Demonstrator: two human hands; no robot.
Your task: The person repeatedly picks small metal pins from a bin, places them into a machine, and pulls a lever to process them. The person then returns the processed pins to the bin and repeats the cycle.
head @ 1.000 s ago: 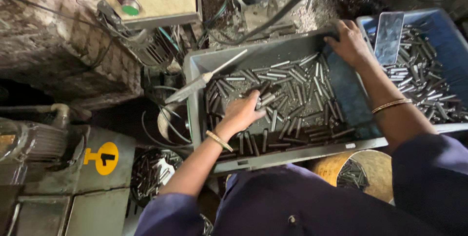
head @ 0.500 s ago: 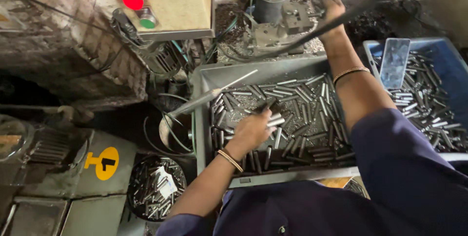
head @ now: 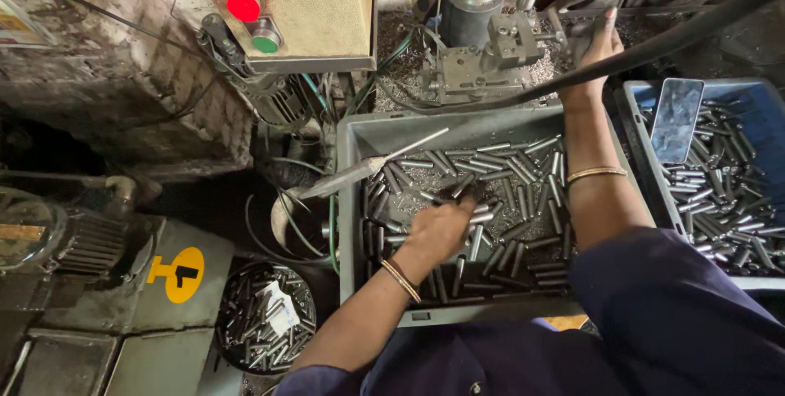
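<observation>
A grey plastic tray (head: 350, 200) in front of me holds several short dark metal rods (head: 515, 175). My left hand (head: 441, 228) is down in the tray, fingers curled around a few rods. My right hand (head: 599, 44) reaches over the tray's far edge to the metal fixture (head: 491, 57) of the machine behind it, fingers on the fixture's right side next to a black lever bar (head: 679, 36). Whether it holds a rod there is hidden. Both wrists wear thin gold bangles.
A blue bin (head: 634, 130) at right holds more rods, with a phone (head: 677, 120) lying on them. A long metal tool (head: 360, 174) leans over the tray's left wall. A control box with red and green buttons (head: 245, 8) hangs upper left. A round tub of rods (head: 266, 318) sits lower left.
My right hand left the tray's right edge and rose to the machine fixture. My left hand stayed in the tray among the rods. The view tilted upward toward the machine.
</observation>
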